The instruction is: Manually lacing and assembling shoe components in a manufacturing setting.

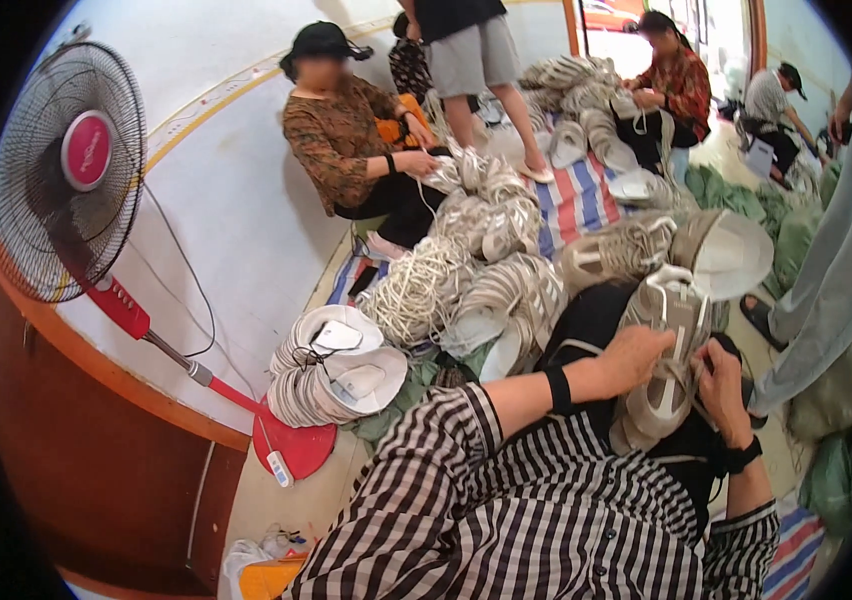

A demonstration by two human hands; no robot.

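On my lap rests a beige shoe upper with pale stripes, its white-edged opening pointing away from me. My left hand is closed at its left side, fingertips on the upper beside the lacing area. At the right edge, my right hand is also closed, pinching near the same lacing area. Any lace between the fingers is too small to make out. Just beyond lie more beige uppers, and nested ones end in a whitish sole-side surface.
A heap of cream laces lies among stacked uppers. Nested uppers stand by the red base of a fan. Several people work around the pile; one person in grey trousers stands at right near green sacks.
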